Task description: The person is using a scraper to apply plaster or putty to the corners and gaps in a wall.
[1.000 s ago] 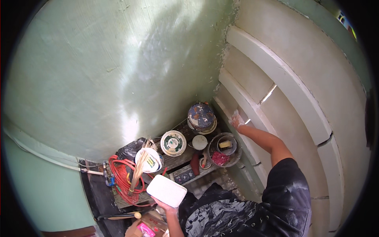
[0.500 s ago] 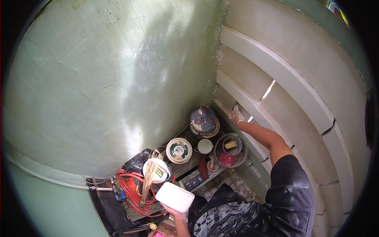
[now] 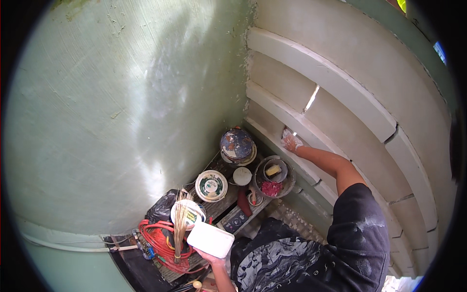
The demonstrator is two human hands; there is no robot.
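- Pale green plaster wall (image 3: 112, 107) fills the left of the view and meets a run of whitish stepped ledges (image 3: 321, 68) at a corner, with a clutter of tins on a low worktop (image 3: 224, 209) below.
- Right hand (image 3: 291, 142) is stretched out and pressed against the lowest ledge near the corner; it is smeared white, and whether its grip is spread flat or closed on a small tool cannot be told from here.
- Left hand (image 3: 210, 255) holds a flat white rectangular board (image 3: 210, 239) from beneath, level, close to the body; the grip is closed on the board's lower edge, fingers mostly hidden under it.
- Doing this well, I judge, means keeping the board level so nothing slides off, and working the ledge with even pressure along its length rather than dabbing.
- Reaching this far across the tins risks a knock: a paint-stained can (image 3: 238, 145), a bucket (image 3: 275, 176) holding a yellow block and something pink, and a round lidded tub (image 3: 211, 185) sit just beneath the arm.
- A straw broom (image 3: 180, 219) and a coiled red hose (image 3: 163, 246) lie beside the board hand, so its elbow has little room.
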